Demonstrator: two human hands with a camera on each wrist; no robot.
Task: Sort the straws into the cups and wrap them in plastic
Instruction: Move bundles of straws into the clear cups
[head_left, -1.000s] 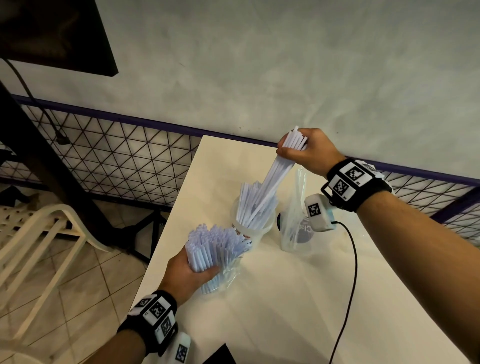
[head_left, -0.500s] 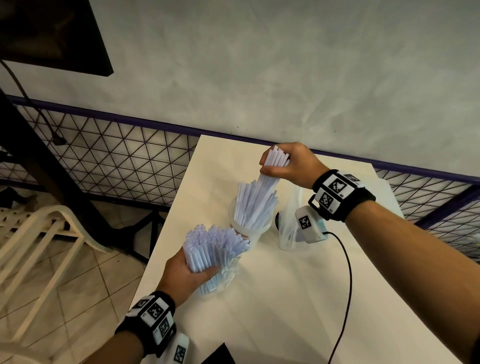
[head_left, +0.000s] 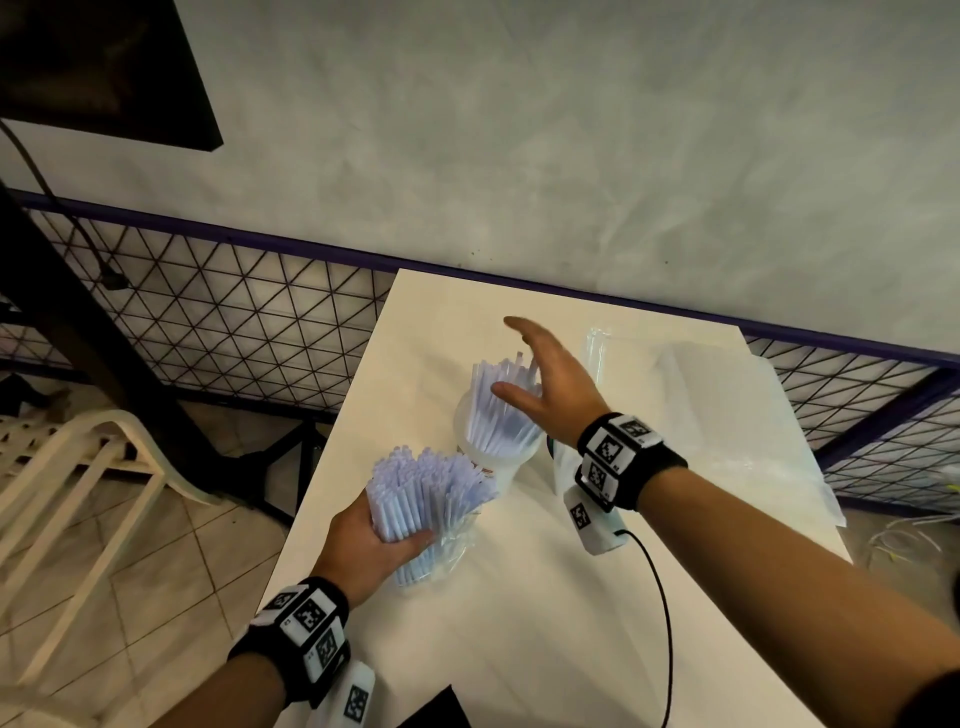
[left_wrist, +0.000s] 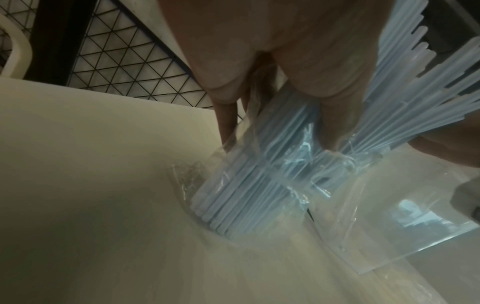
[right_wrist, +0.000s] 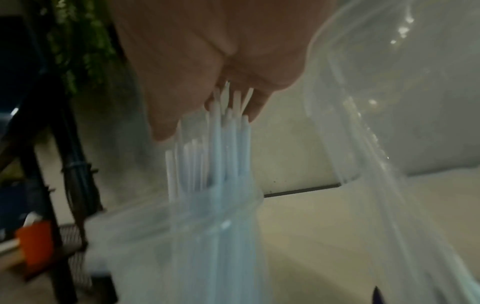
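From the head view, the right hand is spread wide, fingers straight, over the straws standing in the clear cup on the white table. The left hand grips a fat bundle of straws in crinkled plastic wrap. Left wrist view: fingers curl round that bundle, its foot on the table. Right wrist view (blurred): straw tips reach up to the open palm; contact unclear.

Soft daylight, dim blurry wrist views, bowed wide-angle edges
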